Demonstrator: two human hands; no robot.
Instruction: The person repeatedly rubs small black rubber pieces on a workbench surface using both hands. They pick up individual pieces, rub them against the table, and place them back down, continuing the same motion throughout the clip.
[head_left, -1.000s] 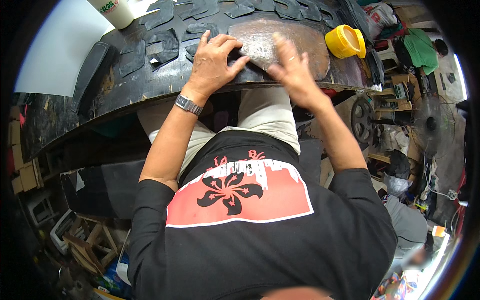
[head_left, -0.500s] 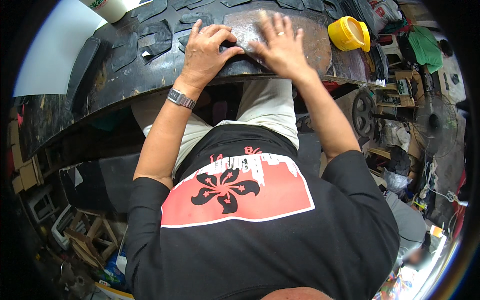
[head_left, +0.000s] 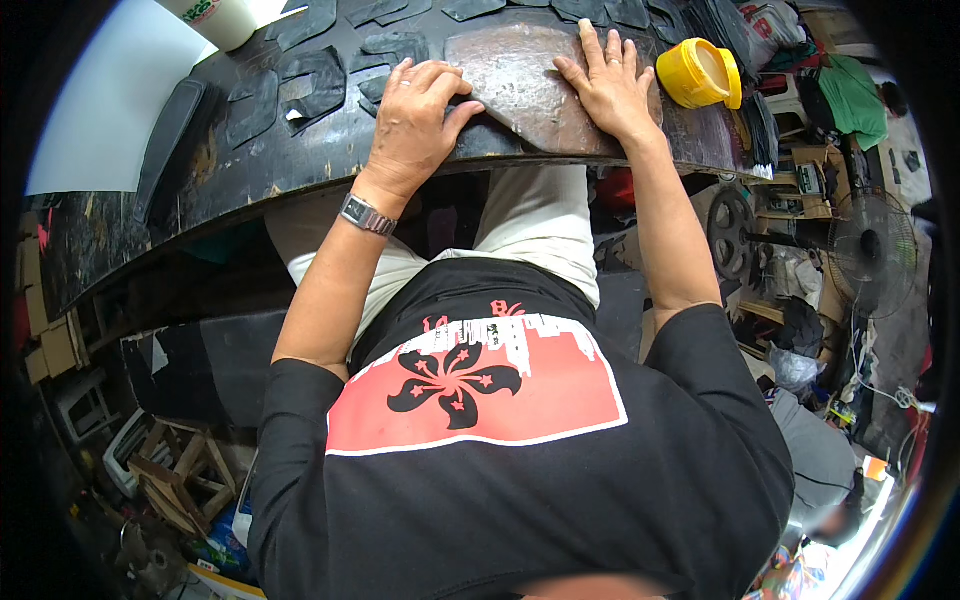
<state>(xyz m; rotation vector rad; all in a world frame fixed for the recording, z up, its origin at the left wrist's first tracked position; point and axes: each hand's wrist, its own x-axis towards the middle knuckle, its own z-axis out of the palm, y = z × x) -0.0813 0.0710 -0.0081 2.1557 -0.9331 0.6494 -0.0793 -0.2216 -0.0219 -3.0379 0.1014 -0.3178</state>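
Note:
My right hand (head_left: 612,95) lies flat with fingers spread on the right side of a worn, brownish-grey slab (head_left: 515,75) on the black table. At the slab's left edge, my left hand (head_left: 415,120) is bent, its fingers curled down and its thumb curving in toward them. A dark area shows between thumb and forefinger; whether a piece is pinched there is hidden. Just left of that hand lies a black flat piece (head_left: 372,88), partly covered. Cut black pieces with open middles, such as this one (head_left: 312,82), lie further left.
A yellow tub (head_left: 692,75) with tan contents stands right of the slab. Stacked black sheets (head_left: 757,130) lie at the table's right end. A long black padded piece (head_left: 175,135), a white sheet (head_left: 100,110) and a pale cup (head_left: 222,22) are at left. A fan (head_left: 870,240) stands right.
My right hand has slid right across the slab, away from the left hand, uncovering its middle. My left hand has shifted only slightly down and right.

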